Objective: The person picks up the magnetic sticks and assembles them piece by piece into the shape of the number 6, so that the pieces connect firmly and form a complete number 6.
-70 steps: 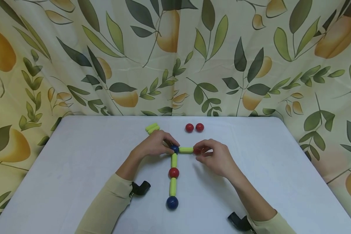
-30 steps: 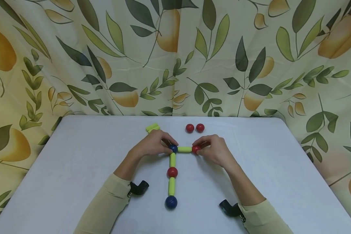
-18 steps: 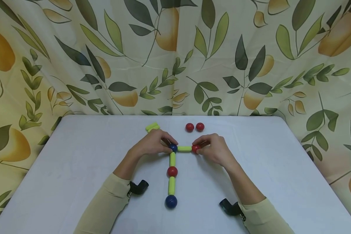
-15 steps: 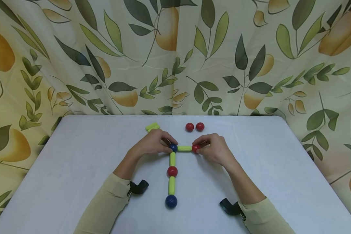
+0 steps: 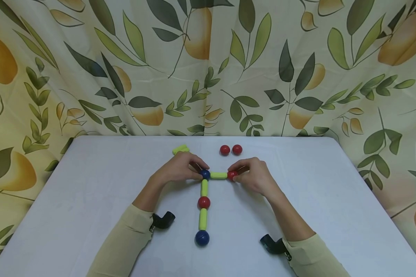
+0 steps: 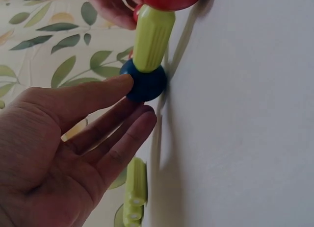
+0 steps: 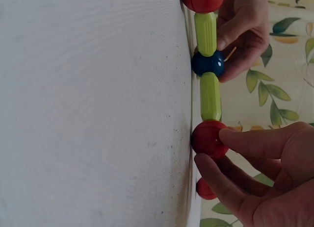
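Note:
In the head view my left hand pinches a dark blue ball at the corner of an L-shaped chain, thumb on one side and fingers on the other. My right hand holds a red ball between thumb and fingertips. A ribbed lime-green rod joins these two balls. From the blue ball, a second green rod runs towards me to another red ball. Beyond that come a third rod and a larger-looking blue ball. The right wrist view shows the held red ball against its rod's end.
Two loose red balls sit near the far edge of the white table. Several spare green rods lie behind my left hand, partly covered by it. A leaf-and-fruit patterned curtain hangs behind the table.
My right fingers, looser around the red ball at first, have come in closer on it. My left hand has shifted slightly left, baring more of the blue ball. The chain keeps its shape.

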Demonstrator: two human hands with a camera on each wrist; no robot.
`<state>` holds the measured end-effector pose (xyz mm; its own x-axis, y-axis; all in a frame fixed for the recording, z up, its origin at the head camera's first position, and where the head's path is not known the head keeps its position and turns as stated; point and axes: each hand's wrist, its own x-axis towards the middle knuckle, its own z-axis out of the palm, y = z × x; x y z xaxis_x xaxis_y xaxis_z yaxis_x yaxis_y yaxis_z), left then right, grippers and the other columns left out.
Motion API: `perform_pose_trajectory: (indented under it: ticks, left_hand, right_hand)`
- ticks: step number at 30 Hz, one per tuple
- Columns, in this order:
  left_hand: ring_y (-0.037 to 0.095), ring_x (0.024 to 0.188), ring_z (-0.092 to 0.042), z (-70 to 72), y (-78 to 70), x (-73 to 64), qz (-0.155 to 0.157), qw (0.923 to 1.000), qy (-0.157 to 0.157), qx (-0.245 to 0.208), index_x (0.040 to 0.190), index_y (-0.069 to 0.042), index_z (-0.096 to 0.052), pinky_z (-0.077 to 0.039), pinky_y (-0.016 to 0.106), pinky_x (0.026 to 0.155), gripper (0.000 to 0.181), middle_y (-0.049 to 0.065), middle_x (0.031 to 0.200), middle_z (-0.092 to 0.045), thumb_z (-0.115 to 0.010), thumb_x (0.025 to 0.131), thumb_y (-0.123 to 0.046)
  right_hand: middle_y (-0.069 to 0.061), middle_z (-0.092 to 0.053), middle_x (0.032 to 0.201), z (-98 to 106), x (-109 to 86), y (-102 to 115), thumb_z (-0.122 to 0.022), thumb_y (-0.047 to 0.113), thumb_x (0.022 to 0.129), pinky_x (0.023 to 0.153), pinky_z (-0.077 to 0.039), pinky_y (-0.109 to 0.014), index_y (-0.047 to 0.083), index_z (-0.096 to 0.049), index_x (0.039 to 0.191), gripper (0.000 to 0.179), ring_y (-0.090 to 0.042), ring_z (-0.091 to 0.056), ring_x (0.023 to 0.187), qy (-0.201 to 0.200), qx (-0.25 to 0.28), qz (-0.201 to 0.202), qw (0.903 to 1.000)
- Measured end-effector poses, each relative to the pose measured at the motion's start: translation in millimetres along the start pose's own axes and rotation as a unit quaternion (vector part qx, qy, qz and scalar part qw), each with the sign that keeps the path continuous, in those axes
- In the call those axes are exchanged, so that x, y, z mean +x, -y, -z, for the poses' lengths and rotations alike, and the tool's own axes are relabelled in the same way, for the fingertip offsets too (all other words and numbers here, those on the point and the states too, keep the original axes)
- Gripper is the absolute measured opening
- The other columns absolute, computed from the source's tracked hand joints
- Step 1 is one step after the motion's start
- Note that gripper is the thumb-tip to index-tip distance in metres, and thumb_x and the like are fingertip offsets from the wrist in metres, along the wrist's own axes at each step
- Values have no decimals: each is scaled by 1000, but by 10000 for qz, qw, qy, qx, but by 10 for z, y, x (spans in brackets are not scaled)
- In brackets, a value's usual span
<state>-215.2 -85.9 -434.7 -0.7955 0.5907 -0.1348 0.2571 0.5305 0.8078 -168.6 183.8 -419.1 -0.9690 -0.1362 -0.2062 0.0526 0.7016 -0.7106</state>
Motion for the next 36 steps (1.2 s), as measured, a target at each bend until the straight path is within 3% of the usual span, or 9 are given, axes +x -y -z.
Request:
perform_pose_trajectory:
  ticks: [6, 12, 15, 20, 31, 36]
  left_hand:
    - [18, 100, -73, 159, 58, -42, -282, 9982, -505, 179, 119, -7, -78, -61, 32, 88, 29, 8, 116, -77, -78, 90, -3]
    - [22, 93, -65, 251, 99, -31, -23, 9871, -1441, 692, 115, -10, -80, -57, 35, 84, 27, 9, 103, -73, -78, 89, -4]
    - [25, 94, -63, 255, 101, -15, 169, 9798, -1736, 979, 113, -9, -80, -56, 37, 83, 27, 10, 102, -70, -79, 87, -3]
    - [26, 95, -63, 220, 95, 15, 412, 9770, -1739, 1162, 113, -5, -79, -57, 37, 86, 27, 11, 103, -67, -78, 87, -1]
    - [27, 93, -63, 139, 78, 87, 515, 9653, -1715, 1903, 111, -5, -79, -57, 39, 88, 27, 12, 101, -67, -73, 86, 4]
    - [26, 92, -63, 96, 57, 115, 638, 9641, -1658, 1974, 108, -7, -78, -58, 38, 87, 27, 10, 100, -68, -72, 86, 8]
  right_hand:
    - [-8, -78, 108, -4, -1, 3, -78, 9, 91, 83, -54, -35, 14, -81, 113, 23, -29, -64, 110, 21, 5, 2, 10000]
    - [-6, -77, 106, 3, 1, -13, -79, 9, 90, 82, -54, -33, 15, -81, 112, 23, -28, -65, 107, -51, -6, -37, 10000]
    - [-7, -77, 106, -2, -2, -15, -78, 8, 90, 82, -54, -33, 14, -81, 112, 22, -28, -65, 107, -48, 39, -14, 10000]
    - [-5, -77, 105, -12, -1, -17, -78, 8, 90, 83, -55, -33, 16, -82, 111, 22, -27, -65, 105, -56, 39, -16, 10000]
    - [-5, -77, 104, -11, 1, -4, -79, 9, 89, 80, -56, -33, 16, -82, 110, 22, -26, -65, 104, -78, -12, 50, 10000]
    - [-5, -77, 103, -12, -7, -17, -78, 8, 89, 79, -55, -34, 16, -82, 109, 22, -27, -65, 104, -77, -16, 24, 10000]
